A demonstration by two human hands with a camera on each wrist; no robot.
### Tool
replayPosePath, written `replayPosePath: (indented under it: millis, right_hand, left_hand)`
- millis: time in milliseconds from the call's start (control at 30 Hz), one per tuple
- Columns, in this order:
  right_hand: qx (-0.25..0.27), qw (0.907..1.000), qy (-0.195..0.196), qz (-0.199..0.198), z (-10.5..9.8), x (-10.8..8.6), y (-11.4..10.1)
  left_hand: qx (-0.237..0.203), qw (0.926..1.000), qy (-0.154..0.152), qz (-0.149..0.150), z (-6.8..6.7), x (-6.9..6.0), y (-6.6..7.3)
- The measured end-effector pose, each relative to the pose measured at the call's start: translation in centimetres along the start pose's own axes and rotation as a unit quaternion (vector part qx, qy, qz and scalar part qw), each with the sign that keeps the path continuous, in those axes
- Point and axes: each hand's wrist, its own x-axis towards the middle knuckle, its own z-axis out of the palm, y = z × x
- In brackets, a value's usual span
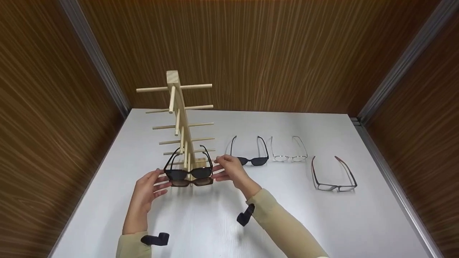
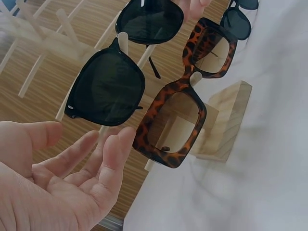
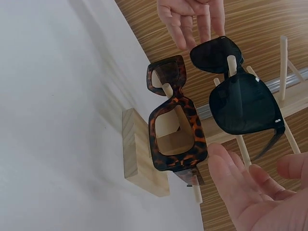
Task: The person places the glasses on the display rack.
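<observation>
1. Left: the person's left hand (image 1: 147, 184) reaches in from the near edge of the worktop (image 1: 200, 229). Its fingers are spread and loosely bent, gripping nothing, close beside the eyewear; whether a fingertip touches is unclear.

2. Left of the worktop's middle: a wooden peg rack (image 1: 184, 120). Two low front pegs carry one pair each: black sunglasses (image 1: 201, 173) above, tortoiseshell sunglasses (image 2: 178, 86) below. The front pegs higher up are bare.

3. Just right of the rack: the right hand (image 1: 233, 172), fingers extended and slightly bent, holding nothing, its tips next to the hung pairs; contact cannot be judged.

4. Right of that hand, towards the far edge: dark-lensed sunglasses (image 1: 258, 161), then thin-rimmed clear glasses (image 1: 281, 158), both on the worktop.

5. Near the right edge: dark-framed clear glasses (image 1: 337, 187) with reddish arms.

6. Progress: two pairs on pegs and three lying off the rack suggest work about two-fifths done; the black pair looks seated, perhaps being straightened.

7. Differences between views: from the head the hung pairs overlap; both wrist views separate them, revealing the mottled pattern, pegs under the bridges and the wooden base (image 3: 137, 154). Only the head view includes both clear pairs.
</observation>
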Motion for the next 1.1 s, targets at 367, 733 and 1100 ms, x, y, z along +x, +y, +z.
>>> replayPosePath:
  millis: [367,733,1100]
  right_hand:
    - [0.022,0.9997,0.012,-0.006,-1.5,-0.5,1.3]
    - [0.043,0.9986,0.029,-0.013,-2.6,-1.2,3.4]
    - [0.047,0.9983,0.035,0.006,-4.2,-1.6,5.1]
  left_hand:
    - [-0.005,0.9999,0.011,-0.006,-0.4,-1.4,-1.6]
    - [-0.027,0.9992,0.014,-0.028,1.0,-2.1,-3.8]
    - [-0.035,0.9975,0.002,-0.062,2.5,-2.1,-5.6]
